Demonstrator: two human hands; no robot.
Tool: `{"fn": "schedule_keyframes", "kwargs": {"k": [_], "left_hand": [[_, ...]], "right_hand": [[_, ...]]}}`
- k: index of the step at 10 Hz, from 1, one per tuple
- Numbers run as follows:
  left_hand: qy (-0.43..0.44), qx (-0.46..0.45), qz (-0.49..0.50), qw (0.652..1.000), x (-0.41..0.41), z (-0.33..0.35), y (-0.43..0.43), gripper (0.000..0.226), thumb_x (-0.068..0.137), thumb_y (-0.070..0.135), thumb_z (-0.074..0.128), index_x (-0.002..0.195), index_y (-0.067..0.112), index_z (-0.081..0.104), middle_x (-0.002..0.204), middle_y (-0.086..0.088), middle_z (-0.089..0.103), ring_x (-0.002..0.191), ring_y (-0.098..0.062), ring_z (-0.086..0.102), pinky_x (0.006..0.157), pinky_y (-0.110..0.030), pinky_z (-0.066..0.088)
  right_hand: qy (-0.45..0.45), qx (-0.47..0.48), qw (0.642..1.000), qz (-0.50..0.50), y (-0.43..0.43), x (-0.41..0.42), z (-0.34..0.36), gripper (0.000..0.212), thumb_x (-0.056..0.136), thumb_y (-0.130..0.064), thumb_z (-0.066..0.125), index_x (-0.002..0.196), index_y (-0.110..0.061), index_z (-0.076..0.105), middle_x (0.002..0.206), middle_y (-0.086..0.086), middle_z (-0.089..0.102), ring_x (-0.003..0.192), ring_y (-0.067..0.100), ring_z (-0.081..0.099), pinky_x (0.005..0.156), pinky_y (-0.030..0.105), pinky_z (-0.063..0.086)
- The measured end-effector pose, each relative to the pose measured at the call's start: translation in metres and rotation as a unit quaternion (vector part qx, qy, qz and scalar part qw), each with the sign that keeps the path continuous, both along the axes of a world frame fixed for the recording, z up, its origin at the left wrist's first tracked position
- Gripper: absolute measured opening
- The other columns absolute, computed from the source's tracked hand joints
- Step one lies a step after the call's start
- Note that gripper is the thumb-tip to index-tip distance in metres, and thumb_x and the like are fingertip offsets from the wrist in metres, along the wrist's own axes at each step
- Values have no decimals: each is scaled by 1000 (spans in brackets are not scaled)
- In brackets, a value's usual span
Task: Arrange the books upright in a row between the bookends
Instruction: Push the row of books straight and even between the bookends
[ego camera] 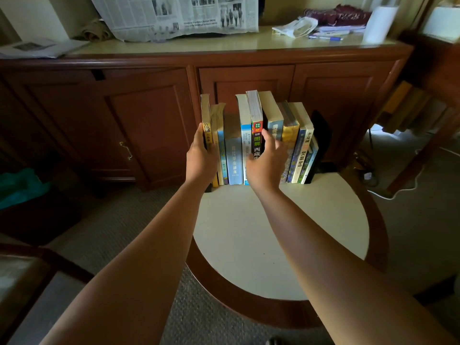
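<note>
head | books (234, 150) upright in a row at far edge of round table (273, 232), right bookend (322, 135) at row's end | left hand (201, 158) flat, fingers straight, against leftmost yellow book (206, 115) | right hand (266, 163) fingers curled round black-spined book (257, 138) mid-row

newspaper (179, 14), wooden cabinet (149, 120), pen (326, 38)

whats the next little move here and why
Probably press the left hand rightward to tighten the row: it lies flat on the yellow end book, the right hand grips the red-and-black book, and the far end already rests against the black bookend.
</note>
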State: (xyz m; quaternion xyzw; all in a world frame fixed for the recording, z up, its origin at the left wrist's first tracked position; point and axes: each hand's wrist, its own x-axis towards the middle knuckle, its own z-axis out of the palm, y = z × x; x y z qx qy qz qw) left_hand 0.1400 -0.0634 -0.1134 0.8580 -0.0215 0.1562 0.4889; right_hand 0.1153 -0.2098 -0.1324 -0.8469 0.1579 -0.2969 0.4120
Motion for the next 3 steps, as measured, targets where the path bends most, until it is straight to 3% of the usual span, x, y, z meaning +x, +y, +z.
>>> {"fn": "schedule_keyframes", "kwargs": {"k": [1,2,3], "left_hand": [[1,-5,-3,1000,-11,3,-3,48,107,23,48,154,28,38,120,9,68,105,-13,68,92,-40,60],[3,-10,-10,1000,-21,6,-4,48,106,29,50,152,30,36,123,9,66,111,-13,67,96,-43,58],[17,-1,-32,999,-41,-6,3,51,103,35,50,152,30,36,142,-1,59,130,-25,59,106,-53,53]], "right_hand": [[18,-33,999,11,0,-8,0,76,89,-16,75,154,-27,38,147,11,44,136,29,41,100,48,53],[32,-40,998,32,-1,-12,8,76,92,-20,73,157,-24,32,151,10,41,140,28,37,102,45,54],[39,-37,995,85,-8,-37,9,68,94,-19,69,155,-20,38,153,7,41,142,26,37,105,39,50]]}}
